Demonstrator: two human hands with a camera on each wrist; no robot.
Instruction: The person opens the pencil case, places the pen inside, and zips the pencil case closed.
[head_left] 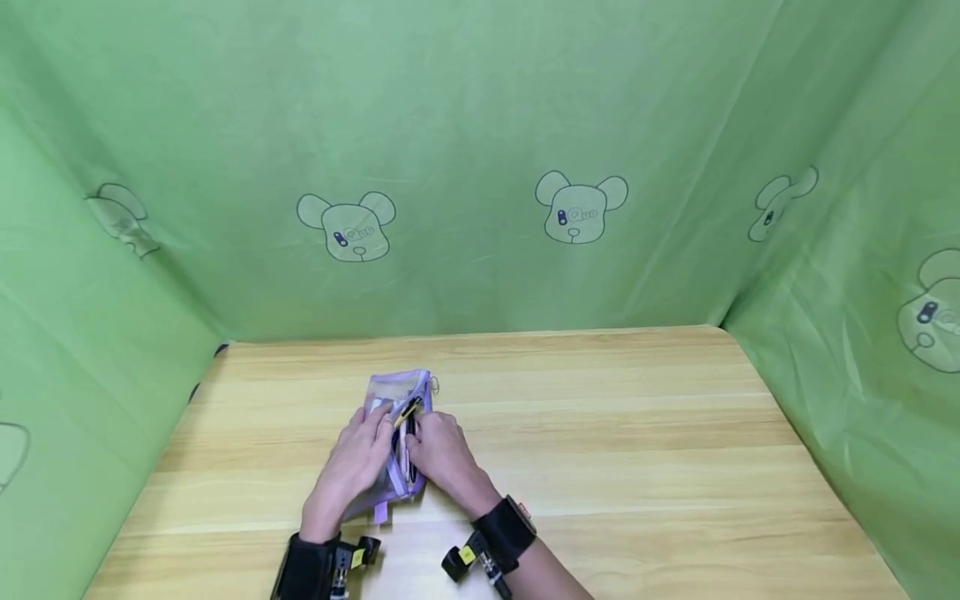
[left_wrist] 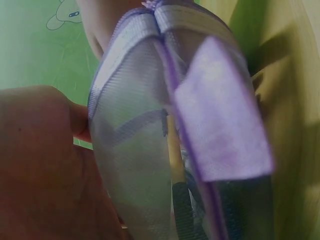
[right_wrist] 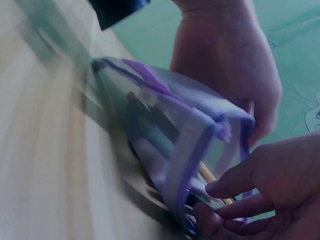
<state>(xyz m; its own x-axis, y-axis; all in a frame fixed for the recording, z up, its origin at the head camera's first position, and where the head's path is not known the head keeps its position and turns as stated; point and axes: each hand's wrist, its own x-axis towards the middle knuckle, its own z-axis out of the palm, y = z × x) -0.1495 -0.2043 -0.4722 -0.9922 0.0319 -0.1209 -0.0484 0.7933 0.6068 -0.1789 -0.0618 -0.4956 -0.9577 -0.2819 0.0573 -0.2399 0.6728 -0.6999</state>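
Note:
A see-through mesh pencil case (head_left: 390,388) with purple trim lies on the table, its zipped top parted. Pens and other slim items show inside, among them a yellow-and-black one (head_left: 406,414) and a tan stick (left_wrist: 174,150) with a dark end. My left hand (head_left: 358,454) holds the case along its left side, fingers over the mesh near the opening. At the right side, my right hand (head_left: 442,454) has thumb and fingers in at the opening, among the pens. I cannot tell whether it pinches one of them.
The wood-grain table (head_left: 622,442) reaches well to the right of the case. A green curtain (head_left: 465,108) with bear-head prints hangs behind it and at both sides. A purple tab (left_wrist: 225,115) sticks out from the near end of the case.

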